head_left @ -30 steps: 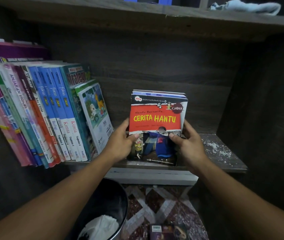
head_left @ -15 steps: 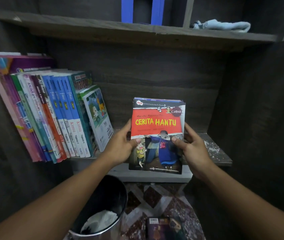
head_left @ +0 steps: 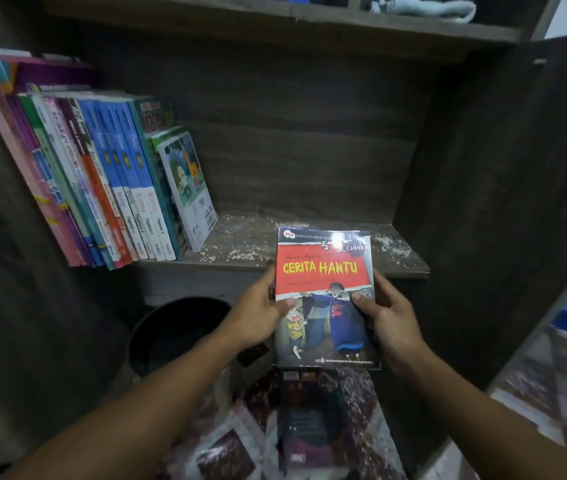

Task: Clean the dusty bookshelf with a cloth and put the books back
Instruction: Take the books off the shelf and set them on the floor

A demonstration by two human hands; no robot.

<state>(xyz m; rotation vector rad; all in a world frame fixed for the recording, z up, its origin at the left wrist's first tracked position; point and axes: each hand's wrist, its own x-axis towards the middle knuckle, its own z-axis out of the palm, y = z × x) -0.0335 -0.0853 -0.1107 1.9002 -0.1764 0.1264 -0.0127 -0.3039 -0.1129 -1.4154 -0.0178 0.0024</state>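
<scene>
A stack of thin books with a red "Cerita Hantu" cover [head_left: 323, 271] on top is held in front of the shelf, below its front edge. My left hand [head_left: 258, 313] grips the stack's left side, thumb on the cover. My right hand [head_left: 386, 320] grips its right side the same way. The wooden shelf board [head_left: 247, 242] is bare in its right half and speckled with white dust. A row of books [head_left: 109, 188] leans at its left end. A pale blue cloth [head_left: 424, 8] lies on the shelf above, at the top right.
A dark round bin [head_left: 178, 330] stands on the floor below the shelf, to the left. Another book [head_left: 313, 420] lies on the patterned floor under my hands. The cabinet's dark side wall [head_left: 503, 202] closes the right.
Both hands have lifted the stack off the shelf and drawn it down and towards me. The dusty board where it stood is now exposed.
</scene>
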